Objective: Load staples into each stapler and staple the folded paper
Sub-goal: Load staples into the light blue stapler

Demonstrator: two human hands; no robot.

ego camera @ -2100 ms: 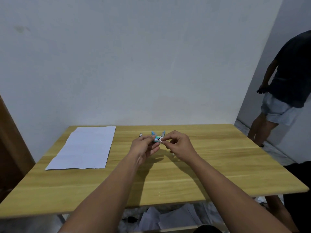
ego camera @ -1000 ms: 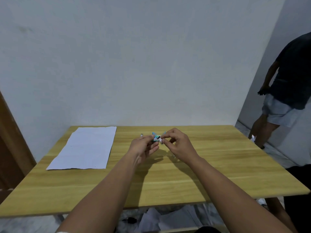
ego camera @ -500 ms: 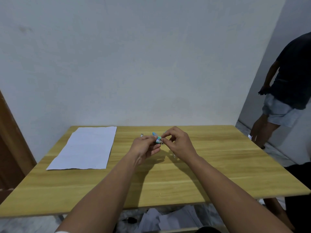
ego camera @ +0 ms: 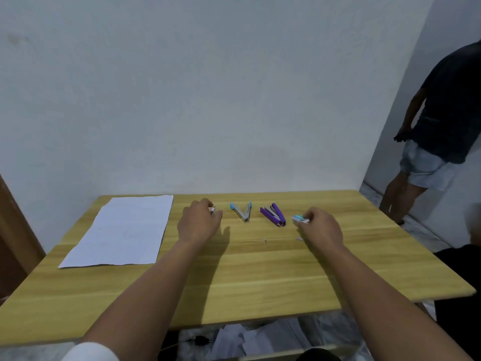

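On the wooden table a blue stapler and a purple stapler lie swung open side by side near the far edge. My left hand is left of the blue one, its fingers curled over a small pale stapler that is mostly hidden. My right hand is right of the purple stapler and pinches a small white and teal staple box low over the table. A sheet of white paper lies flat at the far left.
Two tiny pale bits lie on the wood in front of the staplers. A person stands beyond the table's right end. Loose papers lie on the floor under the near edge.
My hands were together at the table's middle, working on the staple box. They have parted: the left went to the pale stapler, the right carried the box to the right, uncovering the two open staplers.
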